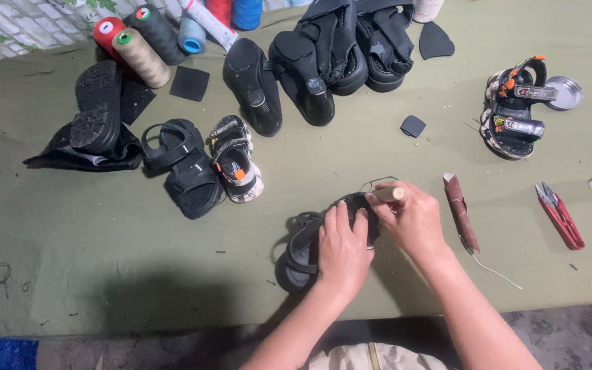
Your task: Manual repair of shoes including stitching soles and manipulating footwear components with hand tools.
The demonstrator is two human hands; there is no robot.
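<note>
1. This is a shoe-repair workshop: a wide surface (104,260) covered in olive-green cloth carries worn footwear and mending gear.
2. Far across it lie black shoes (296,75), a black sandal (183,168) and a child's sandal (236,159); another pair of small sandals (512,109) sits far right.
3. Cones of sewing thread (142,55) in red, beige, black and blue stand at the far left.
4. Cut black patches (189,83) are scattered among the shoes.
5. Red thread snips (560,215) and a roll of sandpaper (462,211) lie at the right, with a round metal tin (566,92) beyond.
</note>
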